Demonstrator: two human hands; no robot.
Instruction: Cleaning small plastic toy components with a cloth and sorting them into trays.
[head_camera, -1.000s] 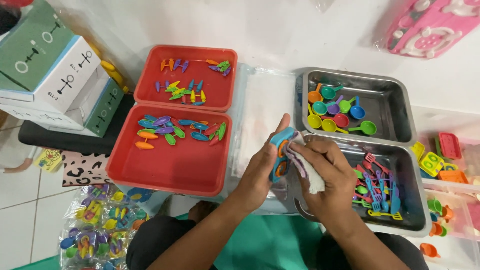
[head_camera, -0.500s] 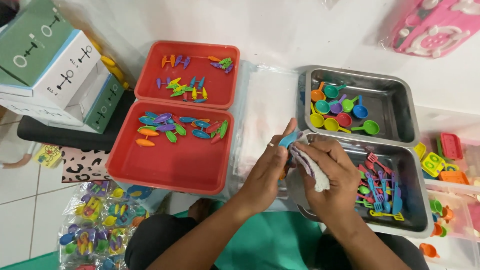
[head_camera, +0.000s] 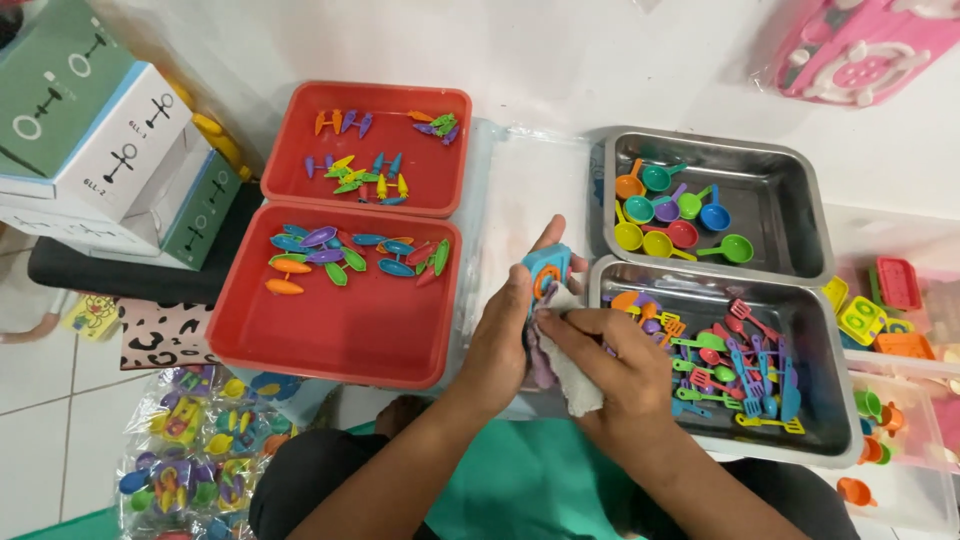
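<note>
The left hand is closed around a small blue toy with orange discs on its face, holding it upright between the red trays and the steel trays, just off the near-left corner of the far steel tray. The right hand pinches a pale cloth and presses it against the lower part of the toy; its fingers are curled shut on the fabric. As a judgement, the wiping of this one piece is under way, with the cloth on the toy's bottom half and the top face exposed.

Much looks already sorted. The far red tray holds small pointed pieces in loose clusters along its far edge and middle. The near red tray holds leaf-shaped pieces in a band along its far edge, its near half bare. The far steel tray holds little pans grouped at its left side. The near steel tray holds spatulas and forks spread across its middle.

What is left, as far as can be seen: coloured toys in clear bins at the right, and bagged toys on the floor at lower left. Whether those await the cloth cannot be told.
</note>
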